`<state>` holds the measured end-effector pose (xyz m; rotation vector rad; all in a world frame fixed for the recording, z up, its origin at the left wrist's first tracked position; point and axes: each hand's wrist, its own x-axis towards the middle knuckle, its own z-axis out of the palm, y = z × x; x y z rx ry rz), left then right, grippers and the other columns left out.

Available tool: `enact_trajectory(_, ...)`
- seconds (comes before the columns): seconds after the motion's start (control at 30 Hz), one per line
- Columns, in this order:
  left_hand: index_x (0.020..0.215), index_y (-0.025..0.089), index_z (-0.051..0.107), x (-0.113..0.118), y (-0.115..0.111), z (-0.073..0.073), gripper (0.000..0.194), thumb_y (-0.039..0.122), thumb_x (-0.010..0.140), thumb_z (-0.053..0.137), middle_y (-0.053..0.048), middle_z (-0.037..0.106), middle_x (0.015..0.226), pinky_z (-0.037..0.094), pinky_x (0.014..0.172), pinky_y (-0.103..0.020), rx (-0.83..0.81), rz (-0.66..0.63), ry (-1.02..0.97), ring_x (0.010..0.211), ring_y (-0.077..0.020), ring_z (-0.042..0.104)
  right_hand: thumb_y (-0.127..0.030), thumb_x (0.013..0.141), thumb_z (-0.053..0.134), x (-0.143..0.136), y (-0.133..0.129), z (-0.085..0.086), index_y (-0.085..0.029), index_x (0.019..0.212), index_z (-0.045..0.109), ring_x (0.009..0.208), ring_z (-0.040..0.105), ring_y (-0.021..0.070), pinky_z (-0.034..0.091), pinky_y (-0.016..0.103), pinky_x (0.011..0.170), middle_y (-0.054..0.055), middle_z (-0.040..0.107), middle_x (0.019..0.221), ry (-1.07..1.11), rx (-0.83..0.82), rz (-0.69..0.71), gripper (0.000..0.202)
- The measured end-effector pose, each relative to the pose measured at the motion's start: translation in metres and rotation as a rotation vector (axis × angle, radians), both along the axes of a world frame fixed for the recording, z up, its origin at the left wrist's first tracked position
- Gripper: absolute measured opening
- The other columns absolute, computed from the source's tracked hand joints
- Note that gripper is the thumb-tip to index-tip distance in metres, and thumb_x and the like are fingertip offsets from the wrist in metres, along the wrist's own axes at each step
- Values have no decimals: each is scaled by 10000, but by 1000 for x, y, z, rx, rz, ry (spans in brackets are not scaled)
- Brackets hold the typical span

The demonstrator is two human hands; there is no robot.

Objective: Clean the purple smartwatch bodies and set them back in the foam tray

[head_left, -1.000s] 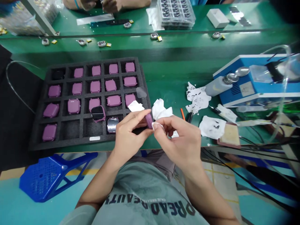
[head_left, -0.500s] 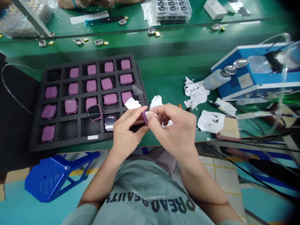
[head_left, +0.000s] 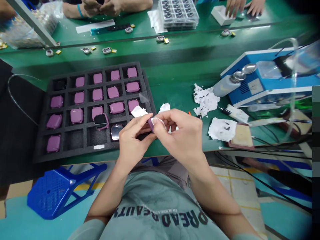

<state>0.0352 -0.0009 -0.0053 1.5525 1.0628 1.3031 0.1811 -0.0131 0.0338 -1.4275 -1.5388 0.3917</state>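
Between my two hands is a purple watch case (head_left: pixel 151 124), mostly covered by fingers. My left hand (head_left: pixel 133 135) grips it from the left, thumb and fingers closed on its edges. My right hand (head_left: pixel 180 133) pinches a small white wipe (head_left: pixel 158 120) and presses it against the case. Left of the hands, a black foam tray (head_left: pixel 72 140) holds several purple watch cases (head_left: pixel 117 107) in its compartments. A case with a dark screen (head_left: pixel 101 121) rests tilted over a divider, and a silver-edged watch piece (head_left: pixel 116 131) sits close to my left hand.
Crumpled, black-spotted wipes (head_left: pixel 206 100) lie to the right, beside a pump bottle (head_left: pixel 226 87) and a blue machine (head_left: pixel 252 83). A soldering sponge (head_left: pixel 241 135) and cables are near the right edge. Across the bench are co-workers' hands (head_left: pixel 107 6) and a clear parts box (head_left: pixel 178 15).
The view has shifted slightly. Both hands keep hold of the watch case and wipe with little movement. A co-worker's hands have appeared by the white box at the far right.
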Motion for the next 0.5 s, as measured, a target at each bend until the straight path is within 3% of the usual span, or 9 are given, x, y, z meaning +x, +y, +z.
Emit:
enact_trajectory(0.1, 1246, 265, 789, 0, 0, 0, 492, 230, 766, 892, -49, 756, 1178, 688, 886, -314, -64, 5, -61, 938, -180, 780, -186, 856, 650, -2, 5, 3, -207, 804, 728, 571, 572, 116, 459, 273, 576, -14, 710, 706, 23, -7, 21, 96)
enact_trajectory(0.27, 1209, 218, 799, -1, 2, 7, 586, 223, 649, 970, -27, 758, 1000, 703, 799, -296, -212, -21, -158, 809, -167, 782, -164, 840, 674, 16, -13, 2, -198, 797, 735, 566, 567, 106, 421, 259, 550, -25, 685, 672, -10, -113, 108, 82)
enact_trajectory(0.4, 1220, 217, 781, -4, 3, 13, 672, 239, 588, 1008, -23, 792, 954, 714, 790, -319, -264, -67, -195, 783, -182, 787, -160, 842, 675, 34, -20, -3, -206, 773, 737, 573, 558, 116, 402, 261, 537, -28, 655, 635, -38, -208, 204, 103)
enact_trajectory(0.5, 1210, 216, 773, -6, 3, 13, 686, 242, 570, 1020, -26, 806, 954, 716, 779, -317, -259, -87, -218, 785, -196, 797, -173, 860, 681, 41, -23, -7, -216, 767, 732, 562, 559, 113, 415, 254, 520, -29, 667, 639, 29, -208, 192, 114)
